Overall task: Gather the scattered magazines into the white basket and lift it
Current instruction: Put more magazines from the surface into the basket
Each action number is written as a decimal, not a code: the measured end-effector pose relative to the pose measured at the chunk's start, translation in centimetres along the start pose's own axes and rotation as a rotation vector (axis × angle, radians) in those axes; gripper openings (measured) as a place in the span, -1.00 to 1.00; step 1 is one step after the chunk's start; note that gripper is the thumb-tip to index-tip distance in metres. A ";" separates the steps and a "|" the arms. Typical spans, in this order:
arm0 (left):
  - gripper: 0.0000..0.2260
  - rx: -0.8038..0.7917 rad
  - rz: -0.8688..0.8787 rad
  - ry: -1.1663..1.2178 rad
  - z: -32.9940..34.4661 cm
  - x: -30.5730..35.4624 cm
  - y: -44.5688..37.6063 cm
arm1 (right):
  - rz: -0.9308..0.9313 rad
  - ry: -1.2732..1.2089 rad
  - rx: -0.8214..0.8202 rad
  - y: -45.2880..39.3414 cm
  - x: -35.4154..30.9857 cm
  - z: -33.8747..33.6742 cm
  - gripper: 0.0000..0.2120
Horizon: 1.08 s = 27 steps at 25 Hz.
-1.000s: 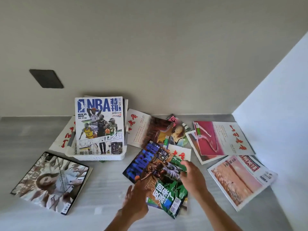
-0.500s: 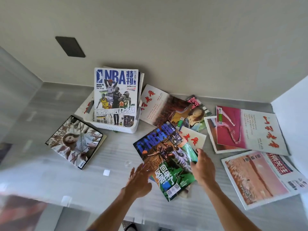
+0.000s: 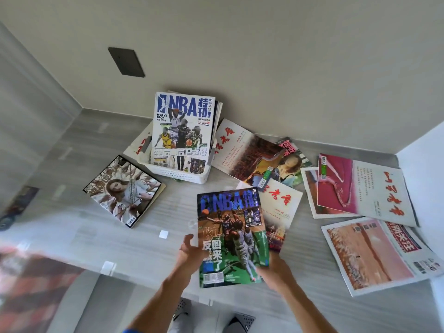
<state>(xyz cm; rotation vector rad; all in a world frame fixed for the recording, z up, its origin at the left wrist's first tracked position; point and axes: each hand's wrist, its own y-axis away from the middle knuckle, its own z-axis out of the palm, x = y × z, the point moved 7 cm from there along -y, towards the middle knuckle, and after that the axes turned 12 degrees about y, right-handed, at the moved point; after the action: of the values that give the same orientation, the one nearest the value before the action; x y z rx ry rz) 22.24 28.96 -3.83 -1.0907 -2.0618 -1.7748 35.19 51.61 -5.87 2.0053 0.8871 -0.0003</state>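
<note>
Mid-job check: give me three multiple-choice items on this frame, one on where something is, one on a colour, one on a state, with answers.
1. Where does the white basket stand?
A. against the back wall
B. at the near table edge
C. on the floor

2. What colour is the lower cover of the held NBA magazine?
A. yellow
B. green
C. pink

3. How is that magazine held?
A. left hand only
B. flat, untouched
C. both hands

Answers: 1 A, the basket sits by the wall with an NBA issue upright in it. 2 B, green court under the players. 3 C, the left hand and right hand each have a grip on a lower side.
</note>
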 end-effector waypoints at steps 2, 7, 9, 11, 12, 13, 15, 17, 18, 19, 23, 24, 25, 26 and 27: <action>-0.59 -0.046 -0.116 0.154 0.1 -0.9 -0.2 | 0.005 0.051 0.266 0.5 0.3 -1.6 -0.51; -0.46 -0.075 0.081 -0.024 3.0 1.6 0.3 | 0.076 0.217 0.384 1.3 0.1 -2.4 -0.48; -0.36 -0.055 0.212 -0.128 1.6 2.3 0.1 | 0.150 0.100 0.359 1.4 0.3 -1.7 -0.60; -0.41 -0.131 0.226 -0.092 -1.0 1.5 -1.2 | 0.212 -0.016 0.225 1.5 -0.3 0.3 -0.78; -0.47 -0.164 0.151 0.017 -2.5 1.0 -2.1 | 0.209 -0.069 0.141 1.5 -0.8 1.7 -0.80; -0.54 -0.190 0.063 0.100 -3.9 0.7 -3.0 | 0.204 -0.150 0.058 1.6 -1.4 3.2 -0.78; -0.66 -0.260 -0.040 0.142 -6.0 0.6 -4.3 | 0.190 -0.361 -0.114 2.1 -3.1 5.9 -0.62; -0.73 -0.319 0.018 0.088 -7.4 1.3 -5.0 | 0.128 -0.419 -0.226 2.3 -5.6 7.4 -0.50; -0.74 -0.322 0.095 0.051 -8.0 2.1 -5.0 | 0.091 -0.415 -0.241 2.3 -6.9 7.7 -0.47; -0.74 -0.299 0.189 0.023 -8.9 2.9 -5.0 | 0.069 -0.400 -0.225 2.2 -8.3 7.5 -0.46; -0.66 -0.230 0.531 0.052 -14.3 8.7 -4.6 | 0.106 -0.425 -0.017 1.1 -13.5 4.6 -0.69; -0.66 -0.292 0.585 0.126 -15.7 10.4 -4.4 | 0.095 -0.452 0.057 0.8 -15.0 3.3 -0.75; -0.69 -0.365 0.639 0.194 -16.9 12.0 -4.2 | 0.068 -0.480 0.128 0.7 -16.5 1.7 -0.80; -0.71 -0.420 0.682 0.257 -18.0 13.5 -3.9 | 0.031 -0.504 0.199 0.6 -17.8 0.2 -0.83; -0.73 -0.448 0.716 0.301 -18.9 14.8 -3.8 | -0.004 -0.495 0.259 0.4 -19.0 -1.3 -0.86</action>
<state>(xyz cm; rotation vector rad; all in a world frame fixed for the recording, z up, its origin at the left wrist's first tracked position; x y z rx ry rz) 3.72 17.38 6.83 -1.3400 -0.9347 -1.8661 20.95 41.31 1.46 2.1019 0.5906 -0.6156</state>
